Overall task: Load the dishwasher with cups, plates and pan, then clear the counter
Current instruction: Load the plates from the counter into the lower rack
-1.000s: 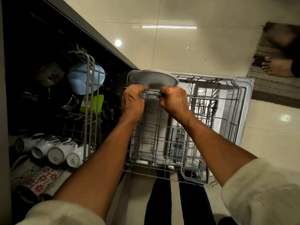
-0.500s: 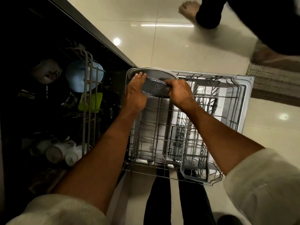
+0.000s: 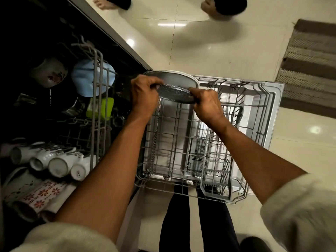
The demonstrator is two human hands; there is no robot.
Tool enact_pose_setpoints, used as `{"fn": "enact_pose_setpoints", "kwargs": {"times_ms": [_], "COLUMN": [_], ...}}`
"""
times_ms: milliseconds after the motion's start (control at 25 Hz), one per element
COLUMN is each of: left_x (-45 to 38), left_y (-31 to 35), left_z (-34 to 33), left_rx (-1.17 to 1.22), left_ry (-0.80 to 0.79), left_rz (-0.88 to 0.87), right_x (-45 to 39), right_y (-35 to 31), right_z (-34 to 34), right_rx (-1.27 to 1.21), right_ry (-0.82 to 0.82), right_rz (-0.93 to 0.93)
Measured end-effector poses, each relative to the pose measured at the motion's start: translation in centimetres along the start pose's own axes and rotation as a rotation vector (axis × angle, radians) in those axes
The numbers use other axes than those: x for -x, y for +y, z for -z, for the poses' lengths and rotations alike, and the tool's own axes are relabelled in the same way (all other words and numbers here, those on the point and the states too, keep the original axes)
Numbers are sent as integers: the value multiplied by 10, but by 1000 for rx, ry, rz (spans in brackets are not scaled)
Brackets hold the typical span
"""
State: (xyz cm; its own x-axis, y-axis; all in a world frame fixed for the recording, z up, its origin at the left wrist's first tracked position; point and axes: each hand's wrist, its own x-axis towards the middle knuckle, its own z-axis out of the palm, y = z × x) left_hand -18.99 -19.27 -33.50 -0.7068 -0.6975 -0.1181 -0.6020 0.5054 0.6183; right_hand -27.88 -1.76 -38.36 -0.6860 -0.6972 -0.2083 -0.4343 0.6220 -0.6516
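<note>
**Plate-loading step: speckled plate going into lower rack**

Both hands grip one dark grey speckled round plate (image 3: 174, 94) by its edges. Left hand (image 3: 144, 96) curls fingers over the plate's left rim; right hand (image 3: 207, 104) pinches the right rim, thumb side toward the camera. Plate is tilted near upright, held over the far left corner of the pulled-out grey wire lower rack (image 3: 241, 195), just in front of a pale grey round plate (image 3: 172, 78) already standing on edge there. Whether the speckled plate's bottom edge touches the tines cannot be told; the hands hide it.

Rest of the lower rack looks unfilled, grey plastic cutlery basket (image 3: 216, 184) at the near right. Upper rack, on the left in shadow, already holds white ceramic cups (image 3: 58, 163) lying in a row and a light blue bowl (image 3: 87, 77).

Judgement: cups done, plates in progress, pan and counter not yet. Next move calls for lowering the plate between two tines parallel to the pale plate, then letting go with both hands without knocking the neighbour.
</note>
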Motion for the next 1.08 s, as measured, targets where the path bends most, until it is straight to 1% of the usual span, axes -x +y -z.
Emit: {"fn": "enact_pose_setpoints", "kwargs": {"times_ms": [320,560,840,1080], "left_x": [7,13,15,12], "left_y": [5,5,6,10], "left_z": [7,11,10,6], "left_rx": [44,26,20,20], "left_ry": [26,49,46,31], "left_rz": [-15,-87,-93,-75], "right_x": [15,21,20,17], "right_y": [1,2,3,10], "right_z": [0,1,4,8], "right_rx": [-46,-43,-78,-87], "right_ry": [91,137,117,95], "right_rz": [55,84,89,51]}}
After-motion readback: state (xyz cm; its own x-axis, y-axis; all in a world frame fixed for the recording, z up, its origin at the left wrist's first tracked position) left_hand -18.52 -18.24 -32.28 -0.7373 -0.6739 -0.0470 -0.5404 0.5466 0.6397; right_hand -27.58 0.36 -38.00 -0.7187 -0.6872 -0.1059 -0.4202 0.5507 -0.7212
